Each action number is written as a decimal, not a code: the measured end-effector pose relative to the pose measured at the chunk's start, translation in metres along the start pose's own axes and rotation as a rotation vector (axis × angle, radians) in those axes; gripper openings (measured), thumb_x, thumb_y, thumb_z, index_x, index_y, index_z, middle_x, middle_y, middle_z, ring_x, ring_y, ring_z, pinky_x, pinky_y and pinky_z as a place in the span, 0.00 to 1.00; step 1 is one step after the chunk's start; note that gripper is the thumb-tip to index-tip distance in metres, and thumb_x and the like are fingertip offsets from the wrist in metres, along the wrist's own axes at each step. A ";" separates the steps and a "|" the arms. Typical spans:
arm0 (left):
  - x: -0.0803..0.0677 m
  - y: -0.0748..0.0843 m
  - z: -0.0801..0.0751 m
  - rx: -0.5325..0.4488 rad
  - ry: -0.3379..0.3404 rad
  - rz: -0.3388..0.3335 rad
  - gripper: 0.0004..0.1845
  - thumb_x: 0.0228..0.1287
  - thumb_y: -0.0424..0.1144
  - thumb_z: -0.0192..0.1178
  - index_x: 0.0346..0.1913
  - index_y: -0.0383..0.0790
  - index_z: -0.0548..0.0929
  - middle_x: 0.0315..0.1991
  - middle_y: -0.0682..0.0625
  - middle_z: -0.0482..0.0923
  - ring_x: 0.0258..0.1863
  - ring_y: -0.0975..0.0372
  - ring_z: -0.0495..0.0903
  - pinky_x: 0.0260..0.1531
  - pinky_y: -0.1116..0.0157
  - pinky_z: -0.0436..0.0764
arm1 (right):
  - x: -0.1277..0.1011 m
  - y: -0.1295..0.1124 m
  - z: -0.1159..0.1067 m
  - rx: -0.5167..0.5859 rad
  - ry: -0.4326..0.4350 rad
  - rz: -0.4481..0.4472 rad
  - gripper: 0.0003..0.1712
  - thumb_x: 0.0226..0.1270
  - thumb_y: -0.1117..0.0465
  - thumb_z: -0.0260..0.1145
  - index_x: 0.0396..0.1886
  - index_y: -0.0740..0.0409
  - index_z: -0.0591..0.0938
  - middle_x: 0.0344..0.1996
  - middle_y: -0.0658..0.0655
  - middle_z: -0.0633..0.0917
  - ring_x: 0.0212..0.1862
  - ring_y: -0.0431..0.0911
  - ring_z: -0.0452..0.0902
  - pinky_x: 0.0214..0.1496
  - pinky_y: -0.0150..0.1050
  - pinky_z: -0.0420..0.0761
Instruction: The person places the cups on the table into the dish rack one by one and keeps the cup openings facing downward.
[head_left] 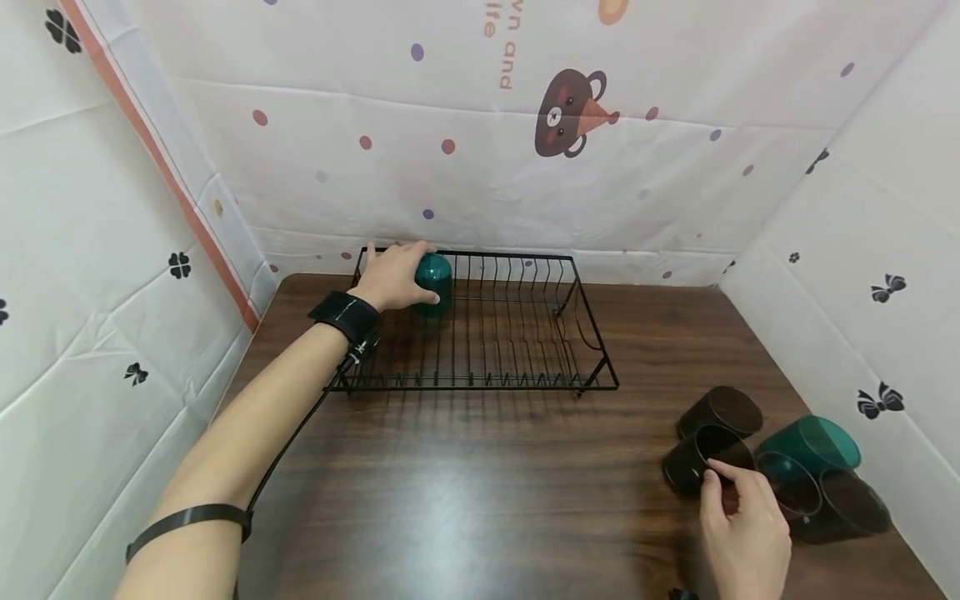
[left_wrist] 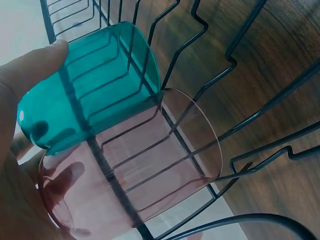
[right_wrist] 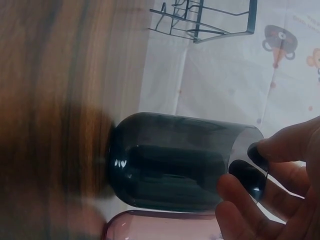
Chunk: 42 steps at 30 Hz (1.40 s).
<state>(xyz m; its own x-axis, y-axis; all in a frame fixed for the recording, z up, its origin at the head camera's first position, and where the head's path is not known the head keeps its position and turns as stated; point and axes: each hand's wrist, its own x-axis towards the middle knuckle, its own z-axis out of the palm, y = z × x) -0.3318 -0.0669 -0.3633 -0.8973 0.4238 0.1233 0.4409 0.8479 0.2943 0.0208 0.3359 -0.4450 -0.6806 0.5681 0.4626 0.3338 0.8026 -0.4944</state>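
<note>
My left hand (head_left: 393, 275) is over the left end of the black wire rack (head_left: 472, 388), its thumb and fingers curled round an upside-down teal cup (head_left: 435, 287). Beside that, in the left wrist view, a clear pink cup (left_wrist: 135, 175) also stands rim down against the wires, with fingers behind it; the hand hides it in the head view. At the right of the table, my right hand (head_left: 750, 521) pinches the rim of an upright dark grey cup (head_left: 684, 467) between thumb and fingers. Its rounded base is at the tabletop in the right wrist view.
Around the right hand stand several upright cups: a dark one (head_left: 697, 412) behind, a teal one (head_left: 798, 437) and a brown one (head_left: 843, 517) to the right. A pink cup (right_wrist: 160, 227) shows close beside the grey one. Printed cloth walls (head_left: 480, 183) border the wooden table (head_left: 450, 483).
</note>
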 end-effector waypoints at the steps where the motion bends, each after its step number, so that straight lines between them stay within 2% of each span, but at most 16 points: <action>1: 0.000 0.000 0.000 0.005 0.001 0.001 0.47 0.56 0.57 0.75 0.75 0.50 0.66 0.73 0.43 0.70 0.72 0.42 0.67 0.71 0.26 0.39 | -0.001 0.000 0.000 -0.001 -0.003 0.007 0.10 0.71 0.61 0.66 0.47 0.56 0.88 0.40 0.58 0.85 0.32 0.47 0.76 0.28 0.20 0.62; 7: -0.001 0.002 0.002 0.055 -0.009 -0.014 0.47 0.57 0.58 0.74 0.77 0.50 0.64 0.75 0.43 0.67 0.74 0.42 0.64 0.71 0.27 0.37 | -0.003 0.000 0.002 0.001 -0.016 0.015 0.10 0.70 0.61 0.68 0.48 0.57 0.88 0.41 0.59 0.85 0.33 0.51 0.78 0.29 0.17 0.61; 14: -0.005 0.007 -0.001 0.080 -0.017 -0.025 0.53 0.55 0.61 0.74 0.79 0.48 0.60 0.76 0.40 0.63 0.76 0.40 0.59 0.71 0.26 0.37 | -0.004 0.001 0.003 0.003 -0.015 0.009 0.10 0.69 0.61 0.69 0.47 0.58 0.88 0.42 0.60 0.84 0.33 0.51 0.79 0.28 0.17 0.61; 18: -0.006 0.009 -0.002 0.072 0.003 -0.010 0.53 0.55 0.62 0.73 0.79 0.49 0.60 0.75 0.40 0.63 0.76 0.40 0.59 0.71 0.26 0.38 | -0.004 0.002 0.003 0.002 -0.001 0.004 0.11 0.67 0.60 0.70 0.47 0.57 0.88 0.41 0.58 0.84 0.30 0.41 0.76 0.28 0.16 0.61; 21: -0.009 0.010 -0.004 0.045 0.026 0.006 0.51 0.55 0.60 0.74 0.78 0.51 0.61 0.75 0.41 0.63 0.75 0.40 0.60 0.71 0.26 0.36 | -0.004 0.002 0.003 0.011 0.004 0.000 0.11 0.67 0.59 0.71 0.46 0.56 0.88 0.41 0.58 0.85 0.27 0.24 0.67 0.27 0.16 0.61; 22: -0.011 0.010 -0.005 0.036 0.031 0.011 0.50 0.55 0.59 0.74 0.78 0.51 0.62 0.75 0.41 0.63 0.75 0.40 0.61 0.71 0.26 0.36 | -0.004 0.002 0.003 0.013 0.004 -0.002 0.11 0.67 0.59 0.71 0.46 0.56 0.88 0.41 0.58 0.85 0.27 0.22 0.66 0.27 0.16 0.61; 25: -0.015 0.013 -0.008 0.012 0.043 0.036 0.49 0.56 0.58 0.74 0.77 0.50 0.63 0.75 0.40 0.63 0.74 0.40 0.61 0.71 0.26 0.35 | -0.003 0.002 0.002 0.017 0.014 -0.005 0.10 0.67 0.59 0.71 0.46 0.56 0.88 0.41 0.58 0.85 0.27 0.26 0.70 0.27 0.17 0.62; 28: -0.020 0.016 -0.011 -0.004 0.048 0.066 0.48 0.57 0.58 0.74 0.77 0.51 0.63 0.76 0.41 0.62 0.75 0.41 0.60 0.72 0.27 0.36 | -0.003 0.000 0.002 0.007 0.013 -0.003 0.10 0.67 0.60 0.70 0.45 0.56 0.89 0.40 0.58 0.85 0.29 0.44 0.78 0.27 0.18 0.62; 30: -0.023 0.018 -0.013 -0.012 0.050 0.083 0.48 0.57 0.58 0.74 0.77 0.53 0.63 0.76 0.42 0.62 0.76 0.42 0.59 0.73 0.28 0.37 | -0.002 0.000 0.002 0.005 0.005 -0.005 0.09 0.68 0.60 0.70 0.45 0.57 0.88 0.40 0.59 0.85 0.31 0.52 0.80 0.26 0.19 0.62; 36: -0.034 0.022 -0.015 -0.012 0.054 0.129 0.47 0.59 0.61 0.71 0.78 0.55 0.62 0.75 0.44 0.63 0.76 0.43 0.60 0.74 0.31 0.44 | 0.002 -0.001 0.002 0.004 0.006 -0.035 0.09 0.69 0.61 0.69 0.45 0.59 0.88 0.41 0.61 0.85 0.33 0.55 0.81 0.26 0.23 0.61; 42: -0.044 0.029 -0.016 -0.034 0.039 0.177 0.46 0.61 0.62 0.69 0.78 0.52 0.62 0.76 0.45 0.62 0.75 0.43 0.62 0.72 0.36 0.61 | 0.000 -0.001 0.002 -0.004 0.002 -0.036 0.09 0.69 0.61 0.69 0.46 0.58 0.87 0.40 0.61 0.85 0.34 0.55 0.81 0.26 0.24 0.61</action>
<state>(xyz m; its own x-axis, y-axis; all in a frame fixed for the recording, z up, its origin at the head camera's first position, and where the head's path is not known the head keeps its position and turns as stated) -0.2799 -0.0657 -0.3447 -0.8063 0.5520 0.2126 0.5915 0.7496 0.2970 0.0187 0.3345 -0.4458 -0.6906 0.5396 0.4815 0.3123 0.8231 -0.4744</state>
